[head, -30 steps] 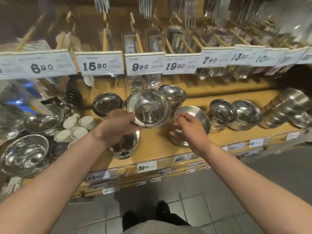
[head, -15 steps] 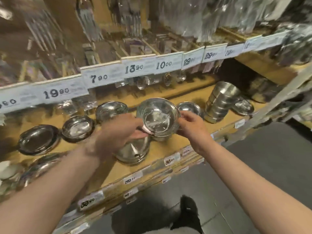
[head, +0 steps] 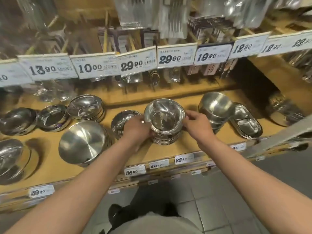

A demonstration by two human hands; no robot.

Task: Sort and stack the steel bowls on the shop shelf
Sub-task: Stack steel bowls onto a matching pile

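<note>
Bowl (head: 164, 116): top of a stack (head: 165, 138) mid-shelf (head: 189, 142), tilted toward the camera.
Left hand (head: 136, 128): fingers curled on the bowl's left rim.
Right hand (head: 196, 123): pinches its right rim.
Neighbours: upturned bowl (head: 82, 143) left, tall stack (head: 216, 108) right.

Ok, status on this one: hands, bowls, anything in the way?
Left hand and right hand both gripping the top bowl. It sits on the bowl stack. Small bowl close beside the left hand, nothing blocking.

A shop: price tags (head: 98, 67) line wooden shelves (head: 168, 149) of steel bowls (head: 82, 142) and, apparently, packaged cutlery (head: 173, 16).
</note>
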